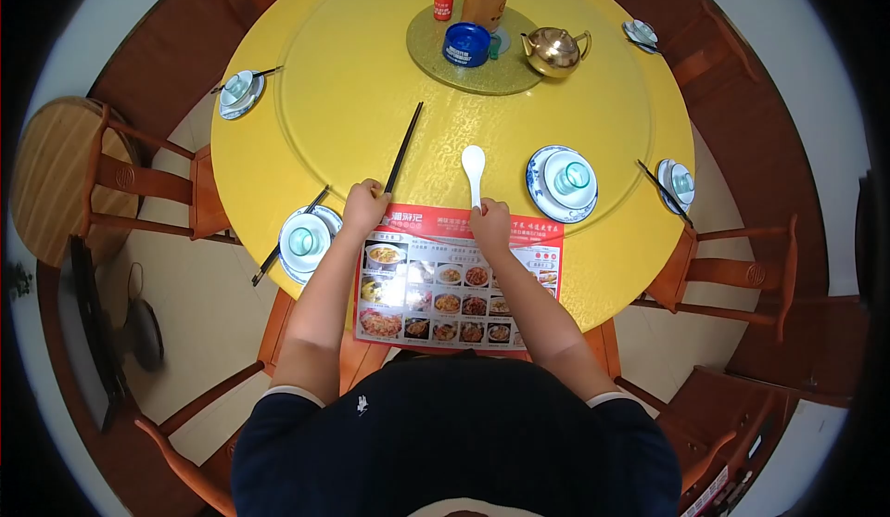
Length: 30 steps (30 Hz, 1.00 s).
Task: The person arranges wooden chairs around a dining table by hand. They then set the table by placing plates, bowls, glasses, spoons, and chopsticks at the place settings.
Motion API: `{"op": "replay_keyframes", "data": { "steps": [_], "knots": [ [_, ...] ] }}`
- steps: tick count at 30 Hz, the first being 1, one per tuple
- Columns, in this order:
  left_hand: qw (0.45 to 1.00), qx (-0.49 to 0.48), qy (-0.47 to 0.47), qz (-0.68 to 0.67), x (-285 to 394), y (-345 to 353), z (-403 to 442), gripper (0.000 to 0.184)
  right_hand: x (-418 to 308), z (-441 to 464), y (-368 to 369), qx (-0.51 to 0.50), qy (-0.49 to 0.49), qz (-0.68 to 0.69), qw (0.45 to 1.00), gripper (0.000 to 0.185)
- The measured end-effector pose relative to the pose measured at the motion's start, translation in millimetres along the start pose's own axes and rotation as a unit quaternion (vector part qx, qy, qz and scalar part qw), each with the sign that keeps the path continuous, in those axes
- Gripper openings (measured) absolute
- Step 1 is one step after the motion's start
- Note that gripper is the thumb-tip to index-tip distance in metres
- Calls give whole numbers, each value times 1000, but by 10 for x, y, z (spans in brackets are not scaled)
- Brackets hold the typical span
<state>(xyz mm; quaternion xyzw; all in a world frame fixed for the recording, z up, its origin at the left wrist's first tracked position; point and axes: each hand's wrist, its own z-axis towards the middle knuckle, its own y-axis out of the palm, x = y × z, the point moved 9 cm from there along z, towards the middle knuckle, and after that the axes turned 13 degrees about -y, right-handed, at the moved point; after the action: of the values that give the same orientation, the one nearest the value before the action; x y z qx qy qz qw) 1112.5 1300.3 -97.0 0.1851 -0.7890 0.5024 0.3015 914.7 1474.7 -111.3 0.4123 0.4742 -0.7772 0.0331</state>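
Note:
My left hand (367, 205) is closed around the lower end of dark chopsticks (404, 148), which point away from me and lean right. Between the fingers of my right hand (490, 227) is the handle of a white soup spoon (474, 161), its bowl facing away from me. Both hands are over the top edge of a red-bordered menu sheet (446, 280) with food photos, lying at the table's near edge. To the right of the spoon sits a blue-patterned plate (536, 195) carrying a white bowl and a greenish glass (575, 177).
A round yellow table (352, 127) bears a glass turntable (429, 58) with a blue ashtray (466, 46), gold teapot (553, 51), red container (444, 3) and brown holder (486, 0). A place setting (306, 241) is left of the menu. Wooden chairs (139, 176) surround the table.

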Motion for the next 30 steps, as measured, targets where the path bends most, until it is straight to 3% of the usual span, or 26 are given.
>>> {"op": "replay_keyframes", "data": {
  "steps": [1, 3, 7, 10, 13, 14, 16, 17, 20, 21, 25, 30],
  "knots": [
    [1000, -3, 1, 0, -34, 15, -52, 26, 2, 7, 10, 1, 2, -2, 1000, 19],
    [993, 93, 59, -33, 15, -99, -219, 26, 39, -1, 5, -3, 10, 14, 1000, 18],
    [987, 95, 66, -115, -7, -200, -550, 20, 77, -22, -76, -46, 51, 9, 998, 21],
    [976, 161, 110, -92, -72, -486, -762, 19, -5, -11, -279, -35, -3, 38, 999, 24],
    [942, 300, 142, 52, -130, -995, -985, 30, -239, 62, -1103, 62, -153, -73, 984, 33],
    [935, 317, 110, 118, -178, -1120, -994, 40, -315, 129, -1418, 107, -199, -129, 965, 36],
    [920, 337, 69, 186, -340, -1291, -991, 50, -157, 356, -1761, 68, -122, -199, 970, 56],
    [927, 313, 13, 207, -499, -1329, -911, 58, -57, 450, -1825, 64, -130, -194, 970, 56],
    [928, 284, -87, 227, -757, -1355, -869, 70, 375, 681, -1692, -98, -41, -236, 966, 68],
    [927, 269, -122, 232, -792, -1352, -857, 74, 389, 742, -1693, -97, -49, -233, 966, 68],
    [931, 272, -112, 217, -657, -1228, -931, 75, 524, 803, -1606, -124, -63, -187, 972, 66],
    [930, 255, -176, 198, -846, -1197, -868, 76, 367, 879, -1757, -117, -85, -169, 975, 65]
  ]
}}
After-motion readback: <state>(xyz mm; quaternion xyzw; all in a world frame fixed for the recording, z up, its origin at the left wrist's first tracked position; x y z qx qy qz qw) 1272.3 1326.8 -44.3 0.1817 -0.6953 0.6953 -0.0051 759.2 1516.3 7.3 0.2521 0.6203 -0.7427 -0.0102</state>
